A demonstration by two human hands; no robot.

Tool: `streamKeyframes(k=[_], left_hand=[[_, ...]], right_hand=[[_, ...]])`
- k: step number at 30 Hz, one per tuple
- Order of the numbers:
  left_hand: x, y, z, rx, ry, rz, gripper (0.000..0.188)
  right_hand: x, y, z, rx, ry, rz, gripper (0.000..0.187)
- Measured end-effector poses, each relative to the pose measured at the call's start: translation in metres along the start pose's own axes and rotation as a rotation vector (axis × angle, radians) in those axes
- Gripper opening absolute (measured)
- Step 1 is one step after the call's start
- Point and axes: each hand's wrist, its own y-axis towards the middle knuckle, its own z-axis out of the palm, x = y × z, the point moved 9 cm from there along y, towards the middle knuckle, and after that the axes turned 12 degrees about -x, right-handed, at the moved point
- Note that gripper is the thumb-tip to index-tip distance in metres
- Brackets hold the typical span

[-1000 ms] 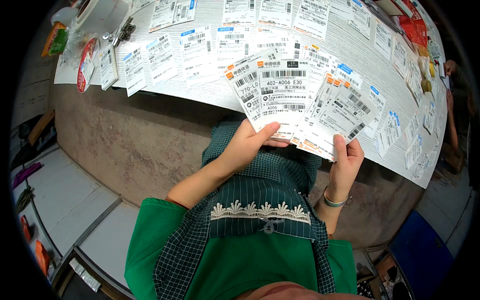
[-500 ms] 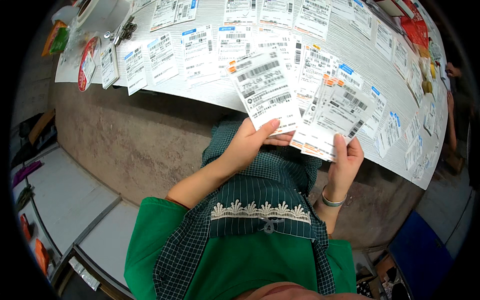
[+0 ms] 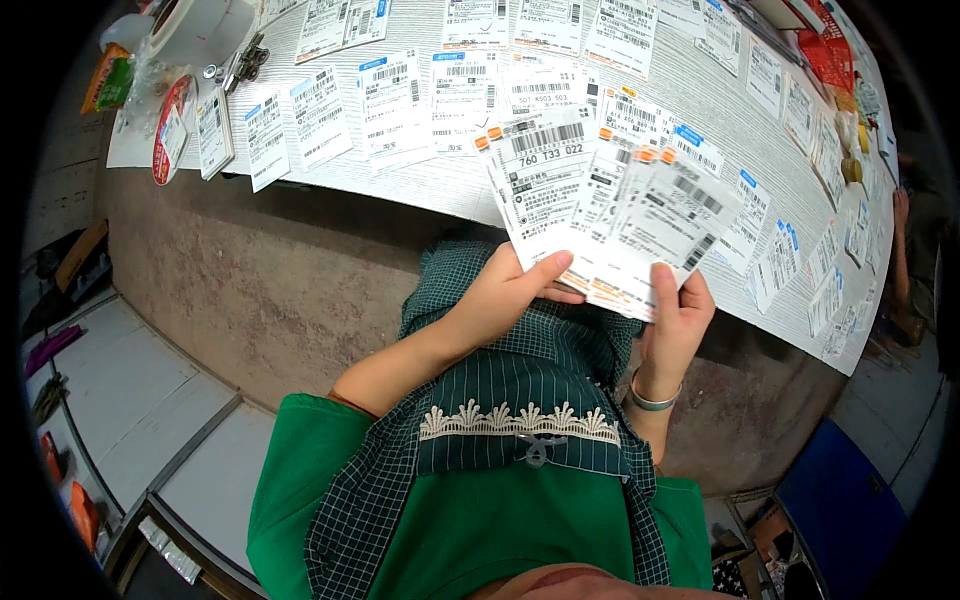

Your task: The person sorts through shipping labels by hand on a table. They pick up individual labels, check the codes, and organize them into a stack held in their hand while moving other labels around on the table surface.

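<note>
My left hand (image 3: pixel 518 283) pinches a white shipping label (image 3: pixel 540 185) with an orange mark at its corner, thumb on top and fingers beneath. Fanned out in my right hand (image 3: pixel 677 318) are several similar shipping labels (image 3: pixel 665 225), gripped at their lower right edge. The two groups overlap in the middle, just above the near edge of the white table (image 3: pixel 400 185). Under and beyond them lie more labels, partly covered by the ones I hold.
Rows of printed labels (image 3: pixel 392 105) cover much of the table. At the far left are a tape roll (image 3: pixel 200 30), a metal clip (image 3: pixel 245 62) and a red oval card (image 3: pixel 173 130). A red basket (image 3: pixel 828 50) stands far right; another person's arm (image 3: pixel 900 240) shows beyond the right edge.
My right hand has shifted slightly left with its fan of labels. The left hand has moved a little right, and one more label now shows between the two groups.
</note>
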Motion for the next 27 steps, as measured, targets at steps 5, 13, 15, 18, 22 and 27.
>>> streamKeyframes(k=[5,13,15,18,22,27], left_hand=[[-0.004,0.003,-0.004,-0.008,-0.022,0.041,0.033],[-0.010,0.005,-0.009,-0.045,-0.038,0.072,0.032],[-0.012,0.006,-0.012,-0.071,-0.048,0.097,0.032],[-0.019,0.010,-0.029,-0.152,-0.092,0.157,0.031],[-0.051,0.009,-0.065,-0.290,-0.157,0.361,0.035],[-0.068,0.009,-0.088,-0.373,-0.140,0.444,0.034]], right_hand=[[0.006,0.009,-0.018,-0.051,0.020,-0.046,0.021],[0.010,0.007,-0.024,-0.020,0.071,-0.046,0.020],[0.010,0.007,-0.027,-0.008,0.050,-0.066,0.021],[0.017,0.019,-0.051,-0.176,0.124,-0.127,0.023],[0.038,0.035,-0.081,-0.267,0.015,-0.244,0.018],[0.076,0.021,-0.066,-0.132,-0.938,-0.648,0.005]])
